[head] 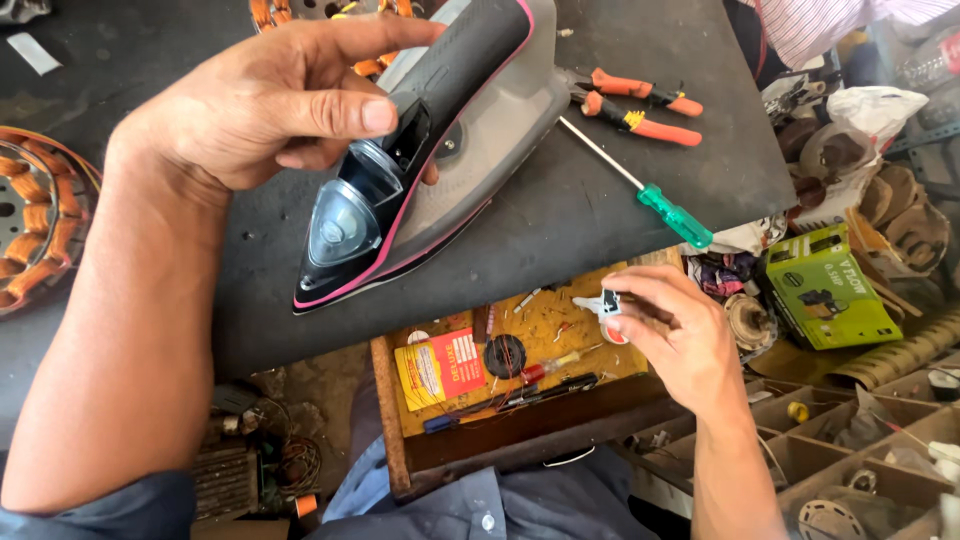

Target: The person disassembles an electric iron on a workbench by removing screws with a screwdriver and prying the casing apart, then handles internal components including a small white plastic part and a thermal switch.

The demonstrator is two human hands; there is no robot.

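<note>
A dark tabletop (620,190) carries a clothes iron (420,160), tilted nose-down toward the near edge and steadied by the left hand (260,100), whose grip is wrapped around the black handle with the thumb pressed along its top. The iron is grey-bodied with a pink trim line and a translucent dark cap at its pointed nose; it looks rigid and fairly heavy for its size, with smooth plastic sides likely to slip, so the handle seems the soundest place to hold it. Below the tabletop edge, over an open wooden drawer (480,440) of wires and small tools, the right hand (680,335) pinches a small white plastic part (605,305) between thumb and fingertips; the piece appears light and probably brittle, best held by its edges. Beyond the iron lie orange-handled pliers (640,105) and a green-handled screwdriver (650,195), close together. A copper-wound motor stator (35,225) sits at the left edge, and a green cardboard box (830,290) rests among clutter at right.
</note>
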